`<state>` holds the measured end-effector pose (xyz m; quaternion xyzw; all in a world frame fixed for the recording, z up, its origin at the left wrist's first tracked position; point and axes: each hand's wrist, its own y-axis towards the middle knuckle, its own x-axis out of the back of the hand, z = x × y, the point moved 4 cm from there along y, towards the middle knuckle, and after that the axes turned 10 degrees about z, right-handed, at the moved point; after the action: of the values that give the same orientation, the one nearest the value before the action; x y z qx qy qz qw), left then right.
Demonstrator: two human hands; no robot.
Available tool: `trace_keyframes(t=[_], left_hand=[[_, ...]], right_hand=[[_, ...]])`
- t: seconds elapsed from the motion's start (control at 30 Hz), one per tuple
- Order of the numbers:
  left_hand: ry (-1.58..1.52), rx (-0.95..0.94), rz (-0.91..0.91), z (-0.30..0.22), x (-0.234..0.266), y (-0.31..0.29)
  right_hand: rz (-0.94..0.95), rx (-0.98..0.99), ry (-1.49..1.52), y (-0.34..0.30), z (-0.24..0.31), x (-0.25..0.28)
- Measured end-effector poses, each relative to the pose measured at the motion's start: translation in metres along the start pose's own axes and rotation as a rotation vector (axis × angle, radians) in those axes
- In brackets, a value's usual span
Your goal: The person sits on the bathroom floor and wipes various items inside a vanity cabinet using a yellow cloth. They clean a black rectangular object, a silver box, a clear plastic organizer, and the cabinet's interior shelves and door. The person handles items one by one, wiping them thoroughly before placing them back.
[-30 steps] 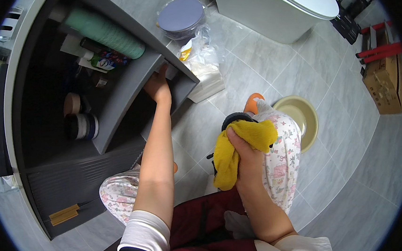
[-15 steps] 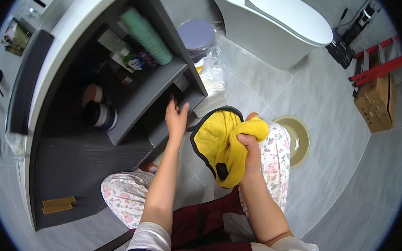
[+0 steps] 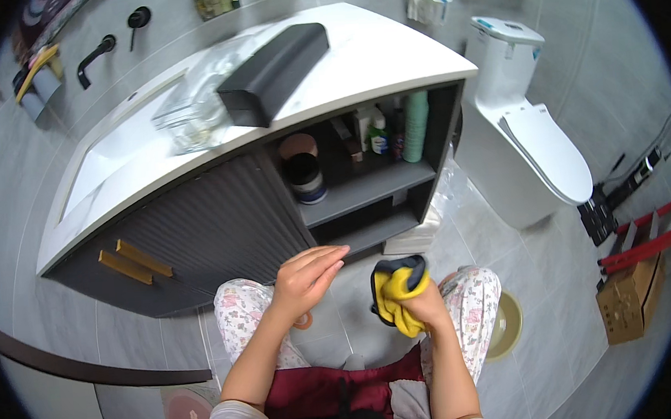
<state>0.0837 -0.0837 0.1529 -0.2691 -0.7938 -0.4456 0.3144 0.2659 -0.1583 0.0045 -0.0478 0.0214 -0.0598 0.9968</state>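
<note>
Yellow cloth point(image 3: 395, 290): while R hand point(image 3: 426, 306) grips it, it's approx. 4 o'clock from L hand point(image 3: 303, 280), apart; bunched, long axis approx. 12–6.
R fingers: round cloth, mostly hidden; I can't tell spacing.
L fingers: straight, close together, holding nothing.
Lower shelf point(image 3: 369, 235): approx. 2 o'clock from L fingertips; L hand nearer.

right hand point(image 3: 427, 306): fingers partly behind cloth point(image 3: 396, 293) | basin point(image 3: 512, 329): partly covered | clear container point(image 3: 193, 118): blurred
</note>
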Motion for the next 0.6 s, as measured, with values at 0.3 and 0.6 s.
trace_keyframes(t=[0.3, 0.6], left_hand=[[0.835, -0.288, -0.371, -0.080, 0.121, 0.092], [0.984, 0.239, -0.416, -0.056, 0.181, 0.124]], right_hand=[[0.088, 0.038, -0.473, -0.003, 0.002, -0.017], [0.066, 0.130, -0.326, -0.005, 0.001, -0.012]])
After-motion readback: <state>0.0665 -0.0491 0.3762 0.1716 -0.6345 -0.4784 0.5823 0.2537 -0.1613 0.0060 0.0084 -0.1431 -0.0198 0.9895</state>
